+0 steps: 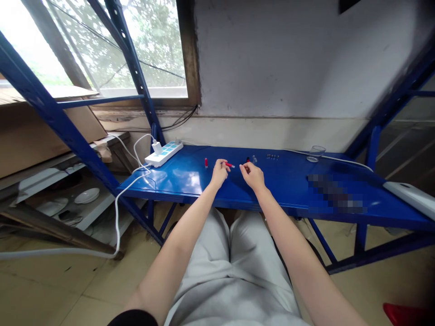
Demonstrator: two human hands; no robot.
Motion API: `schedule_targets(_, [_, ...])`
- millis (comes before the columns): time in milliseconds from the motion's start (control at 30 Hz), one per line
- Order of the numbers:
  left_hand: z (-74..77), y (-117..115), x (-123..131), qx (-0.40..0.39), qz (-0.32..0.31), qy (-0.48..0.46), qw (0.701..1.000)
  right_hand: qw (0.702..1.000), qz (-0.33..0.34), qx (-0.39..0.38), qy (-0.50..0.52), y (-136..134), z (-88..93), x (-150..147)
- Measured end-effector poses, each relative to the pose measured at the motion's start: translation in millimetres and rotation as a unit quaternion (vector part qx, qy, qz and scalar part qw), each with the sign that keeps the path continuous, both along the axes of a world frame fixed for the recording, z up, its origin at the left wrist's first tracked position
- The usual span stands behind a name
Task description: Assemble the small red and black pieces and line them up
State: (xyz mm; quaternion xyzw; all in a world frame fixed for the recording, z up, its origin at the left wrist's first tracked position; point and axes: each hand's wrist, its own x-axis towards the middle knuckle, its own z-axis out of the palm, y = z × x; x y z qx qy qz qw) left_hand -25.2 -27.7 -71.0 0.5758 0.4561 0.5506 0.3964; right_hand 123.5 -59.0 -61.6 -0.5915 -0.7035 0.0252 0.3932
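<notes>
My left hand (220, 173) is closed around a slim red pen-like piece (229, 165), whose pale tip points to the right. Level with it, a short way to the right, my right hand (253, 175) has its fingers curled in a pinch; whatever is between them is too small to make out. A short red piece with a pale end (206, 163) stands on the blue table (176, 179) left of my left hand. Just beyond my right hand are a small black-and-red part (248, 160) and some clear small parts (254, 159). Several tiny pieces (273, 157) lie in a row farther right.
A clear glass (316, 154) is at the back right, near a white cable. A blurred dark object (336, 192) lies on the right side. On the left end sits a white power strip (164, 153) with a plug and cord. Blue frame posts (142, 86) rise at both ends.
</notes>
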Motion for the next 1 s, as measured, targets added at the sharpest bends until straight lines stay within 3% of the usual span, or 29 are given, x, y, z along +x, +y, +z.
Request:
schedule_targets(233, [3.3,-11.9,-4.9,-0.053,-0.096,-0.117,0.987,0.998,0.058,-0.032,-0.004,2.9,-1.7,-3.0])
schedule_targets(433, [4.2,-14.3,-10.0,-0.05,-0.169,-0.133,0.975,0.996,0.071,-0.045,0.002,2.6,-1.3,-3.1])
schedule_targets(633, [5.6,-16.7,-10.9,-0.051,-0.189,-0.123,0.973,0.996,0.074,-0.055,0.017,3.1,-2.1,-3.0])
schedule_targets(1000, [2.5,-12.6,-11.7,-0.062,-0.167,-0.14,0.974,0.995,0.092,-0.005,0.035,11.4,-10.9,-0.5])
